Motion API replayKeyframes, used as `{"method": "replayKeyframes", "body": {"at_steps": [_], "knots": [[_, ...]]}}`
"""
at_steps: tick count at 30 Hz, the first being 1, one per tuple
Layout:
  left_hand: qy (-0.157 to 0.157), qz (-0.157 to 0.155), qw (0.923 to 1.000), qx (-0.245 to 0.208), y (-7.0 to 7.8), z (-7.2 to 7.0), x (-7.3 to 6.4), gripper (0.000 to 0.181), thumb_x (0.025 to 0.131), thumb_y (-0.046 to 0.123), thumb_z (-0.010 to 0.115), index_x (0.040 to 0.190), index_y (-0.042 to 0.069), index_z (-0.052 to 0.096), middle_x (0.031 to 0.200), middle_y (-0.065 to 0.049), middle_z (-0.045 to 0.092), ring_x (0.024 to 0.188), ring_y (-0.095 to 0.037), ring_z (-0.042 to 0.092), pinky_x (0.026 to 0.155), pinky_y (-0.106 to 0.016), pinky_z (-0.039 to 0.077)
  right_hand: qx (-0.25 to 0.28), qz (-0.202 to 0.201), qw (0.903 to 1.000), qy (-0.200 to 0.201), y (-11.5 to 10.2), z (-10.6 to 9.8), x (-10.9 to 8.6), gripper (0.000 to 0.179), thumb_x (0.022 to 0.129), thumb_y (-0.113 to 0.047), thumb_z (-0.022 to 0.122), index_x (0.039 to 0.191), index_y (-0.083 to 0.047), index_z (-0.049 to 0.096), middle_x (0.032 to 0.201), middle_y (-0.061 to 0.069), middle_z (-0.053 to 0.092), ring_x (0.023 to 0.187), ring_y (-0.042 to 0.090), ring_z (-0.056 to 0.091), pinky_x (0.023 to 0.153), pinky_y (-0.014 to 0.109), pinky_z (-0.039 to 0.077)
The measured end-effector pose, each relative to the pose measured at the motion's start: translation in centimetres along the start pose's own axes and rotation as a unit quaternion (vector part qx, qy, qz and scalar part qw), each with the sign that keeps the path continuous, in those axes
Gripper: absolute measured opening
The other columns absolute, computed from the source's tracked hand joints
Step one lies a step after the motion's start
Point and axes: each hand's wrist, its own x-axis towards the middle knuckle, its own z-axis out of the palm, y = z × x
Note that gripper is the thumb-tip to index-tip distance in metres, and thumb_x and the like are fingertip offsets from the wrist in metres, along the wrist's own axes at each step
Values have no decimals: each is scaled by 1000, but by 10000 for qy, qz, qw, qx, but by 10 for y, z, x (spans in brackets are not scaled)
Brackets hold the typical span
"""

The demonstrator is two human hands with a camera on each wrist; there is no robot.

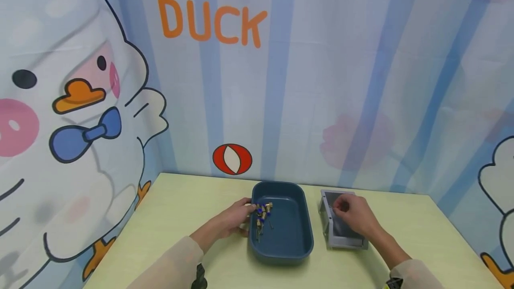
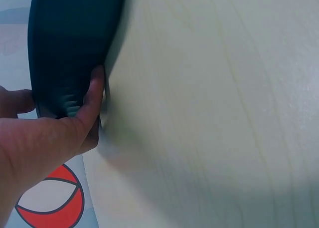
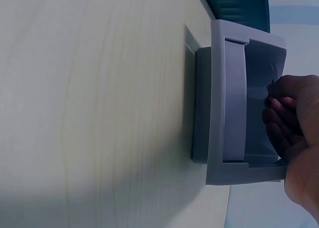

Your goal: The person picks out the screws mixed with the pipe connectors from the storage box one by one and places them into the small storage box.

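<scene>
A right hand (image 1: 355, 212) pinches a small dark piece (image 3: 268, 99), too shadowed to identify, over a grey tray (image 1: 349, 242), whose open top seemingly lets fingers work from above. A left hand (image 1: 234, 219) grips the left wall of a blue bin (image 1: 281, 254), thumb at the rim and fingers outside, apparently steadying it. Brass fittings (image 1: 263, 212) with blue collars cluster inside along that wall, leaving the bin's right side open. A narrow strip of table (image 1: 225, 266) parts bin from tray; wider room lies outside both, before a patterned backdrop (image 1: 249, 101)
</scene>
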Motion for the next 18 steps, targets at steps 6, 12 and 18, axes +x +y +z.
{"method": "replayKeyframes", "body": {"at_steps": [6,12,18], "knots": [[7,-6,10000,-19,-3,-1,1,56,113,28,47,162,3,34,141,-20,60,129,-38,59,70,-38,60,4,12,10000,-45,2,2,2,9,90,-2,79,88,-10,75,83,-3,69,76,11,63,68,32,56],[-14,14,10000,0,-4,-1,3,57,113,29,48,162,3,35,141,-19,60,127,-37,59,71,-39,60,104,98,9999,-58,2,0,1,9,91,-2,79,89,-10,74,84,-4,69,76,11,64,68,31,56],[-2,20,10000,-5,-3,-1,3,56,113,29,48,161,3,35,139,-19,62,125,-36,60,71,-39,60,309,157,9993,-104,2,-5,2,6,92,-3,79,91,-8,75,85,-3,70,77,12,65,68,30,56]]}}
